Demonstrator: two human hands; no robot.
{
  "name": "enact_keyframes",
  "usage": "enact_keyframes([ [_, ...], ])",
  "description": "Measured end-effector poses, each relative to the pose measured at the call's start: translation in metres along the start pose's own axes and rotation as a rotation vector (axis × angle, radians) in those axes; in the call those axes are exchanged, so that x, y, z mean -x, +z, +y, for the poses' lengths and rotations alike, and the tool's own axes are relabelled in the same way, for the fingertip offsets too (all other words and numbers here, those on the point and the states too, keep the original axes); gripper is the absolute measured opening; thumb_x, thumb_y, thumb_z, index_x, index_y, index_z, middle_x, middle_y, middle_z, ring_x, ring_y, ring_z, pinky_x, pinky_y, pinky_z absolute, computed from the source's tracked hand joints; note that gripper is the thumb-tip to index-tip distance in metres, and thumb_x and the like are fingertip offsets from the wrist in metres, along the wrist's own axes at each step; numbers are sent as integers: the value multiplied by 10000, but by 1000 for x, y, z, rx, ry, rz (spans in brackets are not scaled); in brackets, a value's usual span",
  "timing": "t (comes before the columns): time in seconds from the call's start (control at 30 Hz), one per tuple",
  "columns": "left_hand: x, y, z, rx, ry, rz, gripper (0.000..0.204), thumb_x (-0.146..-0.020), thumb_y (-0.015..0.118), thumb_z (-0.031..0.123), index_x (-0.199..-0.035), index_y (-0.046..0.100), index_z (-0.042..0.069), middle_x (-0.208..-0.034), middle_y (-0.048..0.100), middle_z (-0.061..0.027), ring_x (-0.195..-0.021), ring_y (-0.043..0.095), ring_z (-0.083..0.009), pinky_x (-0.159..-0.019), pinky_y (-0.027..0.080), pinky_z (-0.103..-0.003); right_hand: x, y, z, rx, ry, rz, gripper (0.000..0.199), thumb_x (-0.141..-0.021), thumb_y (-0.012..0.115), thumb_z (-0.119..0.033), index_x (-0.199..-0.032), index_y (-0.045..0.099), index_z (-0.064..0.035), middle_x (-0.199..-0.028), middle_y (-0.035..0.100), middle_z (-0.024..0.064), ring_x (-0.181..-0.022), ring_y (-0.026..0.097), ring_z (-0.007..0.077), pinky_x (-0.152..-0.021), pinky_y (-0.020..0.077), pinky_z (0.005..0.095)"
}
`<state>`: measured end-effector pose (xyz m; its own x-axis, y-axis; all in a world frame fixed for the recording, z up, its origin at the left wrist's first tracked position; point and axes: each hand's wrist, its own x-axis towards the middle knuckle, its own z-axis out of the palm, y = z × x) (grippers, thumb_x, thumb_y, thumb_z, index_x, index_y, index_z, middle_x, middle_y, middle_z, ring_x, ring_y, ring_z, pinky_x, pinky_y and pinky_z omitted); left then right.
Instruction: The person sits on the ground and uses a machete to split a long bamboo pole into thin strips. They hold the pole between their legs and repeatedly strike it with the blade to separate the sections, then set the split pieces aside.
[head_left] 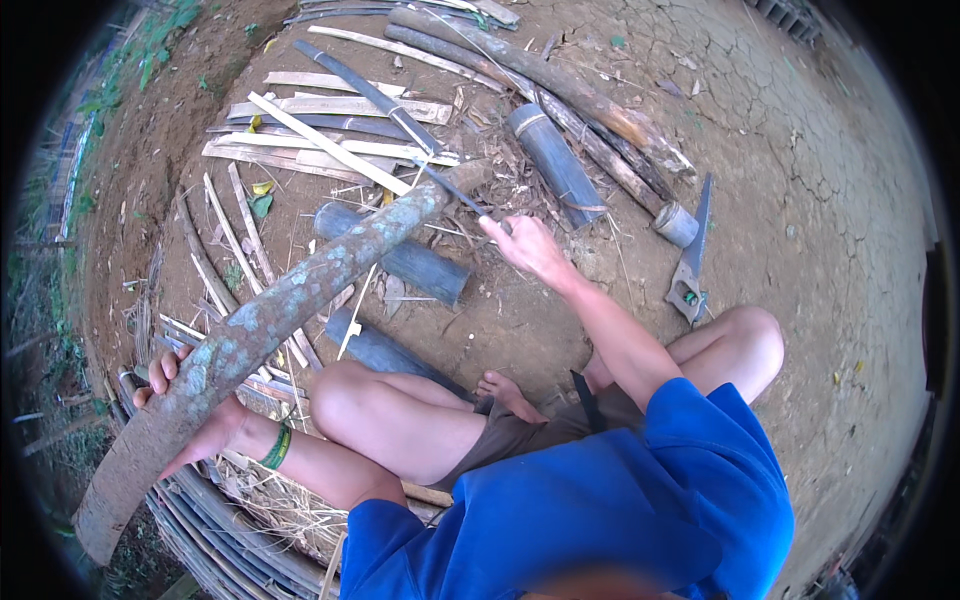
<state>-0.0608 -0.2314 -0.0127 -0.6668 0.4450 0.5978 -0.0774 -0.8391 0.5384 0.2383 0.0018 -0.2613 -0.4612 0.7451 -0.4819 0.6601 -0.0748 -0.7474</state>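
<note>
A long, slightly curved log (310, 283) with pale lichen patches lies slanting across from the lower left to the middle. My left hand (212, 438) grips its near part from below, with the fingers curled over the far side. My right hand (528, 247) is closed around the handle of a knife (460, 192). The narrow dark blade points up and left, close to the log's far end; whether it cuts into the wood I cannot tell. A pale split strip (330, 143) ends beside that far end. Under the log lies a dark bamboo section (420, 270).
Several pale split slats (345, 108) lie beyond the log. Another bamboo section (550, 160) rests ahead, near long poles (570, 88). A handsaw (692, 255) lies at the right beside a short cylinder (677, 225). Thin poles (205, 530) are stacked at the lower left.
</note>
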Motion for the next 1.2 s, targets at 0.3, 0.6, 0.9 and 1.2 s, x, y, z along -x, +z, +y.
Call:
enact_keyframes([
  [0.3,-7,-14,-7,-28,-10,41,885,-793,405,872,-1023,551,29,-844,543,-92,-823,526,-283,-886,439,-483,-54,-11,78,55,146,162,789,-916,489,-718,-798,692,35,-766,703,189,-719,678,327,-692,517,472],
  [0.6,23,45,-18,-395,421,292,574,-946,499,462,-1146,602,-65,-1055,665,-231,-1014,643,-435,-954,515,-593,-40,-6,82,25,129,319,722,-911,561,-654,-737,670,38,-660,647,232,-650,653,325,-675,510,473],
  [0.9,-6,33,45,-192,5,18,607,-853,628,400,-1167,572,-116,-1138,638,-245,-1069,601,-404,-1029,415,-576,4,10,67,-12,-47,131,676,-936,540,-644,-777,701,-7,-650,649,184,-638,645,294,-668,499,467],
  [1.2,-33,23,36,-519,130,436,514,-894,601,343,-1094,592,-131,-1051,646,-260,-1008,641,-382,-952,496,-522,29,18,4,-201,-89,137,606,-937,576,-580,-784,696,-6,-631,644,173,-615,652,318,-626,496,453],
])
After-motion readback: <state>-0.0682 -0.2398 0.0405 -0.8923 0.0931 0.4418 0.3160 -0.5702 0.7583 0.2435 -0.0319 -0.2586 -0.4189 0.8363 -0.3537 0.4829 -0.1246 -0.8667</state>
